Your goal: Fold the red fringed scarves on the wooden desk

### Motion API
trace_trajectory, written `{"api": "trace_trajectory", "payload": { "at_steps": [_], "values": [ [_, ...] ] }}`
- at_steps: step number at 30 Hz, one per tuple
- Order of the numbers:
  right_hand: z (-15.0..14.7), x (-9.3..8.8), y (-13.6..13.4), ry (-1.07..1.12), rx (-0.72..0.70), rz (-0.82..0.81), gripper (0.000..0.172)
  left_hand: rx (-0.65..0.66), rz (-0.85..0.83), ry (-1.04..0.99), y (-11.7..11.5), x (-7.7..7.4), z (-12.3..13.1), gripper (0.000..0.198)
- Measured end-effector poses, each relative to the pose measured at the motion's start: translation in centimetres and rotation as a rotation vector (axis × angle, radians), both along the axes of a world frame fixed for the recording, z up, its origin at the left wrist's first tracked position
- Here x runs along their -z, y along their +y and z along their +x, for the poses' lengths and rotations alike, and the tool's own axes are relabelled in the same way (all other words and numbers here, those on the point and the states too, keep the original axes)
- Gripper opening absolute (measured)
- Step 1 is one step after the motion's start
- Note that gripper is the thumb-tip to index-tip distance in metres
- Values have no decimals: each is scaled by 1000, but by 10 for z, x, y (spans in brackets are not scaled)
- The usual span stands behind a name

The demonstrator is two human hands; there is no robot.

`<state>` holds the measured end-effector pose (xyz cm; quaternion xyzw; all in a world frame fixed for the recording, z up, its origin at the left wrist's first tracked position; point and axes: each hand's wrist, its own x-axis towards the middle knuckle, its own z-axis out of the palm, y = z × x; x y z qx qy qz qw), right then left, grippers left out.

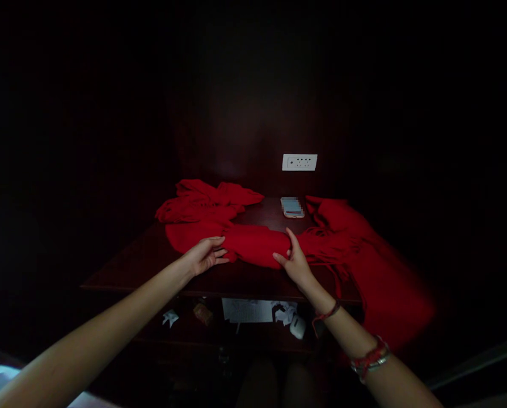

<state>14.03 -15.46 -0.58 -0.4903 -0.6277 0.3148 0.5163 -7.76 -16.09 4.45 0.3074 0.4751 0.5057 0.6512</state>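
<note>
A long red scarf [253, 243] lies across a dark wooden table [151, 266], bunched at the back left and hanging off the right edge, where it is blurred. My left hand [205, 255] rests on the scarf's middle from the left, fingers stretched out against the cloth. My right hand [294, 260] touches the rolled middle part from the right, thumb and fingers apart and pressed on the fabric. Red bracelets circle my right wrist.
A phone [292, 207] lies at the back of the table, under a white wall socket [299, 162]. On a shelf below the tabletop sit papers [247, 310], crumpled scraps and a white mouse [298, 326]. The room around is very dark.
</note>
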Motion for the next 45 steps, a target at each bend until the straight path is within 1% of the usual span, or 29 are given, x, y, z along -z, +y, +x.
{"api": "trace_trajectory", "payload": {
  "at_steps": [2,4,6,8,10,13,17,20,24,28,29,30,33,35,36,39,41,43,44,45],
  "values": [
    [0,-2,-2,-35,2,-14,73,-6,-14,-5,-5,5,-3,8],
    [-1,-3,-4,-58,-19,3,72,3,-67,58,-9,9,-3,5],
    [-1,-4,-8,-67,-58,58,70,45,-144,149,-11,10,-1,2],
    [-1,-4,-11,-71,-105,129,68,88,-183,190,-11,8,2,5],
    [-1,-4,-14,-82,-140,162,67,59,-144,173,-9,4,5,8],
    [2,-5,-16,-117,-135,137,66,-64,1,83,-4,1,11,17],
    [5,-6,-11,-99,-95,118,65,-180,180,-100,2,8,17,20],
    [6,-6,-8,-96,-59,96,63,-196,287,-184,6,17,18,19],
    [6,-4,-7,-108,-44,95,63,-128,275,-200,4,23,13,17],
    [4,-3,-10,-140,-54,112,62,-21,239,-202,-2,22,11,15],
    [3,-3,-11,-145,-55,112,62,-32,245,-205,-2,21,13,15],
    [2,-3,-11,-144,-53,111,62,-70,259,-211,-3,21,16,16],
    [2,-4,-12,-134,-53,101,61,-227,309,-189,1,22,26,19],
    [3,-3,-12,-150,-51,76,62,-249,345,-69,5,25,28,19],
    [4,-3,-12,-165,-44,66,63,-241,384,48,8,27,26,18],
    [8,-4,-12,-230,-23,73,63,-191,545,561,12,33,12,14],
    [12,-8,-15,-323,-44,61,62,-135,590,867,9,35,1,12],
    [16,-19,-19,-479,-99,4,63,-86,569,1031,3,32,-6,6],
    [18,-26,-23,-579,-122,-23,64,-79,550,1064,-2,29,-7,4],
    [18,-34,-26,-684,-122,-30,64,-86,533,1072,-6,25,-6,8]
  ]
}}
